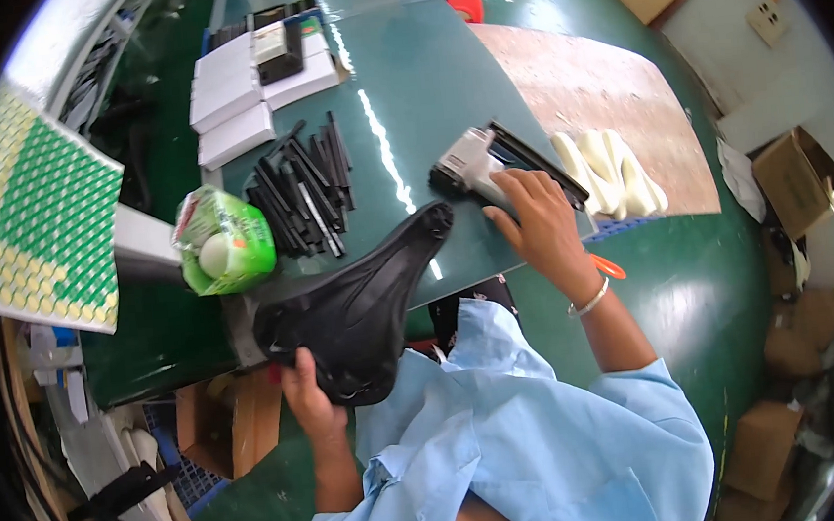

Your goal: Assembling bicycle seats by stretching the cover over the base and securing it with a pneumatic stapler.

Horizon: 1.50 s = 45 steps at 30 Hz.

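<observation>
At a green worktop (411,72), we hold a black bicycle saddle (352,306) over the near edge, its nose pointing away and to the right, its broad rear toward us. The fingers of our left hand (315,403) are closed on that rear edge, thumb uppermost and the rest hidden beneath. Our right hand (546,234) lies over the handle of a grey-and-black gun-shaped tool (471,163), which rests just beyond the saddle's nose; the fingers curve across it, thumb apart, and we cannot tell whether they wrap fully around.

Beyond the saddle, toward the left, lies a loose heap of black strips (315,192), with a bright green packet (249,245) near it holding a white, rounded object (214,253). Farther back, 1 small dark case (283,62) sits on white stacks (223,89). At right, cream-coloured pieces (613,174) lie on a brown board (569,69).
</observation>
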Motion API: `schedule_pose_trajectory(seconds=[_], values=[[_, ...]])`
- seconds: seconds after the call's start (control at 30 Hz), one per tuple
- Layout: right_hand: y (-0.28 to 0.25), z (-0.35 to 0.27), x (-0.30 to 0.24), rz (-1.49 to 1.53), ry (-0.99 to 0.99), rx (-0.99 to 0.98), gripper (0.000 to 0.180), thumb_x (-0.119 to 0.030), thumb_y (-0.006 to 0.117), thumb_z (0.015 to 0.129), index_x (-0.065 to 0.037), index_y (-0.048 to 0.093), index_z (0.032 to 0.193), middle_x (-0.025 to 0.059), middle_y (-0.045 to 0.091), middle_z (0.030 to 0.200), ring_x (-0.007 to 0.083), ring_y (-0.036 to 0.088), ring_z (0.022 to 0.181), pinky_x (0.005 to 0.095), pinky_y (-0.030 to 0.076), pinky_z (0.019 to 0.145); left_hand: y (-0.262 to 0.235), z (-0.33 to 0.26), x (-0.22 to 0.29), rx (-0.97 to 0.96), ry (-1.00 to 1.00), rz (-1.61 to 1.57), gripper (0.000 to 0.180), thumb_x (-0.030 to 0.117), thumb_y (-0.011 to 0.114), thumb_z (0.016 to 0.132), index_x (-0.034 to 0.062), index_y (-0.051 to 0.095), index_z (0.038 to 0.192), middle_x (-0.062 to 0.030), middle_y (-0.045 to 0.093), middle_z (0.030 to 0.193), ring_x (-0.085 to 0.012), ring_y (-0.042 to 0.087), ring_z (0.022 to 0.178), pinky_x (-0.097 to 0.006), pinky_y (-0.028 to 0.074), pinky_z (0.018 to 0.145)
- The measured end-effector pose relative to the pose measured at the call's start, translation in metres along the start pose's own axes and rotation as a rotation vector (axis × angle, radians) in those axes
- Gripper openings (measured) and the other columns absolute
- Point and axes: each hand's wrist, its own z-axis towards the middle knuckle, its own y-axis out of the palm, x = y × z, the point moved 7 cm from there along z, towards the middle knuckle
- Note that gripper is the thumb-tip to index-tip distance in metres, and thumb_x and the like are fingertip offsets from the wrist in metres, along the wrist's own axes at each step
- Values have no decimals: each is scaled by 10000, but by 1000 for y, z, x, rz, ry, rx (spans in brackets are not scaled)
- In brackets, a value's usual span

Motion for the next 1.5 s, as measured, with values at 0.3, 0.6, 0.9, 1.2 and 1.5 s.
schedule_pose_trajectory(seconds=[0.3,0.6,0.9,1.2,1.5], values=[[28,-10,52,0,247,-401,587,-299,603,837,-39,355,1302,200,583,892,371,602,827,438,470,680,-10,4,-2,11,-166,21,442,215,538,905,-38,448,1257,-143,537,1198,-251,559,1049,-348,455,918],[-57,-80,9,976,818,-192,298,-161,601,779,4,517,1012,47,565,745,103,512,566,262,419,541,-7,9,11,-175,5,287,450,185,533,900,-70,434,1257,-136,521,1205,-212,523,1061,-322,394,944],[-28,-115,-12,1167,1159,-423,522,-156,564,739,65,426,1191,34,468,581,119,474,479,267,423,484,5,-11,30,-198,114,470,380,131,498,906,-84,464,1218,-123,524,1179,-184,488,1062,-306,347,956],[-9,-105,-11,1201,1247,-519,378,-46,514,770,25,461,1138,31,457,587,121,460,486,282,403,476,27,-25,56,-292,392,726,228,79,568,829,-56,567,1013,-92,584,1000,-152,544,898,-280,425,804],[-16,-106,-3,1209,1129,-434,395,-64,561,738,50,491,1110,27,480,599,114,473,505,271,400,488,-5,19,38,-54,70,471,257,79,554,872,-48,532,1095,-52,570,1007,-104,519,880,-242,407,815]])
